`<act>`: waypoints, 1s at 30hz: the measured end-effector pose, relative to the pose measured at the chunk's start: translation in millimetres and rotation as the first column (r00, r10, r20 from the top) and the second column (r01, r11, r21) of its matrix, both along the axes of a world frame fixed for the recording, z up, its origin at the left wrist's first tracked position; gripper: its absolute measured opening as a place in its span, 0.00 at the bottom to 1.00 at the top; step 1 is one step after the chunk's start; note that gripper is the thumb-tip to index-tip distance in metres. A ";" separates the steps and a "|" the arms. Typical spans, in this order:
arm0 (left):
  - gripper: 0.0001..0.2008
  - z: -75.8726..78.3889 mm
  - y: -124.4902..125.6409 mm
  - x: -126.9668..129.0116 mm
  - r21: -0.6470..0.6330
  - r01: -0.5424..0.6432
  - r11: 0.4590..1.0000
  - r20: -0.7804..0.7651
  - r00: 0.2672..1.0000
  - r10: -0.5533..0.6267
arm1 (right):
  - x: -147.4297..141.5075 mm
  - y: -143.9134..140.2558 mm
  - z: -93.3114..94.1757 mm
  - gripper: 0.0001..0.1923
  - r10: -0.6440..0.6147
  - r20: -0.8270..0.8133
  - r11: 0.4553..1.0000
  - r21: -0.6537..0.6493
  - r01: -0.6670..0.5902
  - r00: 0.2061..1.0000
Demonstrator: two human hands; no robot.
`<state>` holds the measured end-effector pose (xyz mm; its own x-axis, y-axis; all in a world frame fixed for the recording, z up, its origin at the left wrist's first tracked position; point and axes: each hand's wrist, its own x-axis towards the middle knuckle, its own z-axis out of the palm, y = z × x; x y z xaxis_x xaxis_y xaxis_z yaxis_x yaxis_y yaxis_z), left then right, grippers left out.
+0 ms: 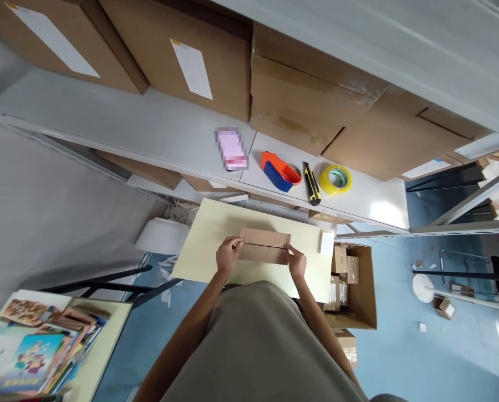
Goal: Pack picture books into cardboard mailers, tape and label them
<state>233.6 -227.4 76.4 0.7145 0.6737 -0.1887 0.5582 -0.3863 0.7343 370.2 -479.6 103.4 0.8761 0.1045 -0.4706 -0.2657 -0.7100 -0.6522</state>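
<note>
A flat cardboard box (pixel 265 245) is being folded on the desk (pixel 207 234), gripped at its ends between the left hand (pixel 228 255) and right hand (pixel 296 262). Next, creases probably need pressing; the tape dispenser (pixel 280 171) lies beyond the hands.

bare table (pixel 215 223) around cardboard piece (pixel 264 245), tape tools beyond (shelf (pixel 148 128))

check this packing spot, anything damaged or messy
Mostly tidy. The flat cardboard piece lies square on the cream tabletop, held at its ends by the left hand and right hand. Odd bits: paper scraps litter the blue floor, and one shelf carton has a crumpled, sagging front.
</note>
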 end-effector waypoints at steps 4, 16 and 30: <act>0.11 0.3 2.6 -0.7 -0.025 0.011 1.000 0.011 1.000 -0.011 | -1.8 -0.3 4.3 0.31 0.036 -0.003 0.999 -0.019 -0.036 0.999; 0.13 101.5 17.2 82.4 0.216 0.189 0.958 0.225 0.945 -0.237 | 57.5 88.0 126.0 0.18 0.435 0.693 0.892 -0.242 -0.383 0.575; 0.15 180.8 1.2 135.2 -0.160 0.042 0.986 0.576 0.816 0.059 | 136.2 188.3 164.6 0.14 0.510 0.559 0.860 -0.321 -0.397 0.653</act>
<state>368.7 -226.3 257.1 0.7197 0.6774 0.1523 0.0155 -0.2350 0.9719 506.4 -291.3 268.0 0.8342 0.5430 0.0968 0.5289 -0.7378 -0.4194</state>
